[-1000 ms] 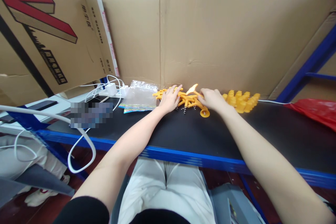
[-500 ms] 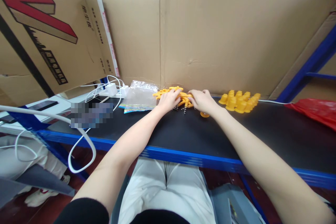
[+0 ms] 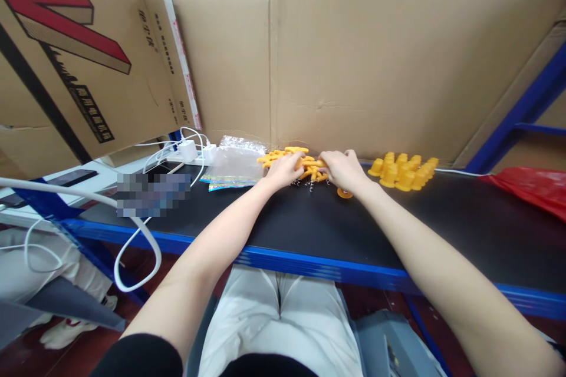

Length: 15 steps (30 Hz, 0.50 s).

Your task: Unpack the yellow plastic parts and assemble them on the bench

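Observation:
My left hand [image 3: 285, 171] is closed, its fingertips on a yellow branched plastic piece [image 3: 313, 162] within a small heap of like pieces [image 3: 274, 156]. From the other side, my right hand [image 3: 342, 169] pinches the end of that same piece. Its exact shape is partly hidden by my fingers. Small metal springs [image 3: 311, 186] lie on the black tabletop [image 3: 309, 224] just in front of the heap. A yellow round part [image 3: 344, 193] rests below my right hand, partly covered by it.
Several yellow cup-shaped parts [image 3: 403, 172] stand grouped at right, with a red plastic bag [image 3: 530, 185] farther over. Clear plastic bags [image 3: 236, 162] lie left of the heap, near white chargers [image 3: 188, 150] and cables. A cardboard wall [image 3: 375, 59] closes off the back.
Both hands stay almost in place. My right hand has shifted very slightly, and more of the yellow piece shows between the hands.

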{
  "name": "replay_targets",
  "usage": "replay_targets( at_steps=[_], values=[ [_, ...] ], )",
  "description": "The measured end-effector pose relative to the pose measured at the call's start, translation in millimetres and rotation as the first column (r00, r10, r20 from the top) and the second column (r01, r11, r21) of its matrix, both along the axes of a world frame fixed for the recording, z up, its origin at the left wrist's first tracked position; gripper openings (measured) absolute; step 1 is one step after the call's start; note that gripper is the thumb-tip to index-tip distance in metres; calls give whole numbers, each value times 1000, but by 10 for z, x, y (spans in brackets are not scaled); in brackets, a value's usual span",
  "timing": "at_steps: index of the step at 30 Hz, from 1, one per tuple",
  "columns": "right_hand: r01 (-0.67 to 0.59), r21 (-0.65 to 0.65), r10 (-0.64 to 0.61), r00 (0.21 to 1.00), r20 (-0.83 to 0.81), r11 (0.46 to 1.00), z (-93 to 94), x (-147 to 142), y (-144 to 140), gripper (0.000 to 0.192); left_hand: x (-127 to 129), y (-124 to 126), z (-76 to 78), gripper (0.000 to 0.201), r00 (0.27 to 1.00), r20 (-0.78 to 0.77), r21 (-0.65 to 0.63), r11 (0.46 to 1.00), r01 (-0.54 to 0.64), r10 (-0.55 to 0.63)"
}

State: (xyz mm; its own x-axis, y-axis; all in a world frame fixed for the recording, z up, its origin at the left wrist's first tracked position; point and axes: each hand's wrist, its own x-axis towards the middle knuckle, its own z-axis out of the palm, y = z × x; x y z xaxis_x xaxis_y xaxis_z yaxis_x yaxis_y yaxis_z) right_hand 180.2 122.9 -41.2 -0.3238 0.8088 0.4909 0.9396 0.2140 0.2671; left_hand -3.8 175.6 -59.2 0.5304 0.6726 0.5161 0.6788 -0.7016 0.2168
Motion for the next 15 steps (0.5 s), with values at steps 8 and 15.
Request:
replay_targets(
  at_steps=[8, 15],
  values=[
    [-79, 12, 79, 996, -44, 997, -49, 57, 36, 23, -18, 0, 1, 36, 998, -28, -23, 998, -54, 53],
    [-32, -170, 21, 998, -67, 985, -80, 62, 73, 23, -15, -32, -3, 34, 988, -129, 21, 996, -82, 84]
  ],
)
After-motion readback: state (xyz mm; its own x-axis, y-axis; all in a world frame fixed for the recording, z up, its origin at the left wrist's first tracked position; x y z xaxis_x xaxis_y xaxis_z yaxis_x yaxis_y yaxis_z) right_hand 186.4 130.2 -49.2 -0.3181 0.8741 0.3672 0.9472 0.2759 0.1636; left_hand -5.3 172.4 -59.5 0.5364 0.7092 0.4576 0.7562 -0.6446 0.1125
